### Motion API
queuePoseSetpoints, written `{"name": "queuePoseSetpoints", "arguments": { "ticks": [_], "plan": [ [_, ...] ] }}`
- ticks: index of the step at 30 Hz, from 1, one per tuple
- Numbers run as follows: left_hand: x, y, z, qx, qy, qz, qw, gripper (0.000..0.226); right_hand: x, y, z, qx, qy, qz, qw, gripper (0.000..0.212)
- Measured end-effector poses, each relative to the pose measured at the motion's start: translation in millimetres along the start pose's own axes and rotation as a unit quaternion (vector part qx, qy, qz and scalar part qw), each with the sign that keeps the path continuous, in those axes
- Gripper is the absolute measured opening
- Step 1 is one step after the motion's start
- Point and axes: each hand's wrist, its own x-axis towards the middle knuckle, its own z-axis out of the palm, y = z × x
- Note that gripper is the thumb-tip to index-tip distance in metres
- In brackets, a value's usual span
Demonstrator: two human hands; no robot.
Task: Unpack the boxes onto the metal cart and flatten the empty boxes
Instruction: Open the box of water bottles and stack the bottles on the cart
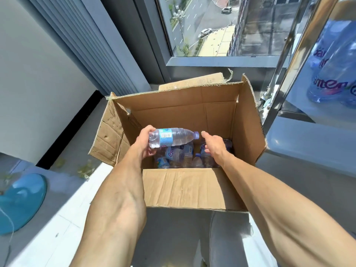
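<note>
Left hand [144, 140] grips a water bottle [173, 139] above the open box [185, 186].

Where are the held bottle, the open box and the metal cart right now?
held bottle [171, 138], head view, on its label, gripped by the left hand [145, 141].
open box [185, 186], head view, on the near wall.
metal cart [308, 139], head view, on its shelf.

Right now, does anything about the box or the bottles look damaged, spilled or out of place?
Only the cardboard box looks rough: its far flap has a ragged, torn edge and its left flap is creased and dented. No spill shows. The left hand holds a capped water bottle; the bottles in the box lie jumbled.
</note>
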Motion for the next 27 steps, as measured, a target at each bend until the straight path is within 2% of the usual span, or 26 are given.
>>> {"name": "queuePoseSetpoints", "arguments": {
  "ticks": [2,3,6,8,14,19,20,22,24,26,27],
  "plan": [
    [-13.4,6.4,14.5,-0.046,-0.075,0.015,0.996,0.039,-14.6,-21.6,2.3,0.124,-0.061,0.031,0.99,0.056],
    [-18.8,9.5,22.9,-0.068,-0.094,0.02,0.993,0.043,-19.3,-32.5,2.3,0.158,-0.06,0.025,0.985,0.053],
    [-33.7,10.8,46.2,-0.107,-0.12,0.016,0.987,0.05,-33.8,-62.1,-7.6,0.259,0.006,-0.007,0.966,0.048],
    [-44.8,12.9,58.6,-0.104,-0.137,0.014,0.985,0.053,-43.3,-79.4,-22.3,0.283,0.027,-0.047,0.957,0.047],
    [-70.6,41.9,71.0,-0.095,-0.238,0.016,0.966,0.058,-73.3,-123.1,-64.9,0.25,0.069,-0.201,0.945,0.041],
    [-101.7,68.4,85.5,-0.051,-0.352,0.062,0.933,0.052,-98.2,-154.3,-100.0,0.211,0.096,-0.273,0.934,0.028],
    [-110.5,73.7,90.9,-0.039,-0.374,0.068,0.924,0.054,-102.1,-157.3,-107.7,0.215,0.086,-0.277,0.932,0.033],
    [-125.7,80.7,101.7,0.002,-0.398,0.082,0.914,0.061,-108.3,-157.6,-122.3,0.208,0.036,-0.25,0.945,0.059],
    [-133.7,83.3,111.9,0.044,-0.403,0.1,0.909,0.068,-113.4,-153.6,-139.5,0.131,0.039,-0.213,0.967,0.073],
    [-138.9,83.3,123.0,0.081,-0.405,0.112,0.904,0.071,-118.0,-147.4,-159.6,0.125,0.068,-0.203,0.969,0.07],
    [-142.7,82.0,130.3,0.099,-0.402,0.118,0.903,0.068,-121.1,-142.9,-170.7,0.135,0.083,-0.214,0.964,0.061]
  ]
}}
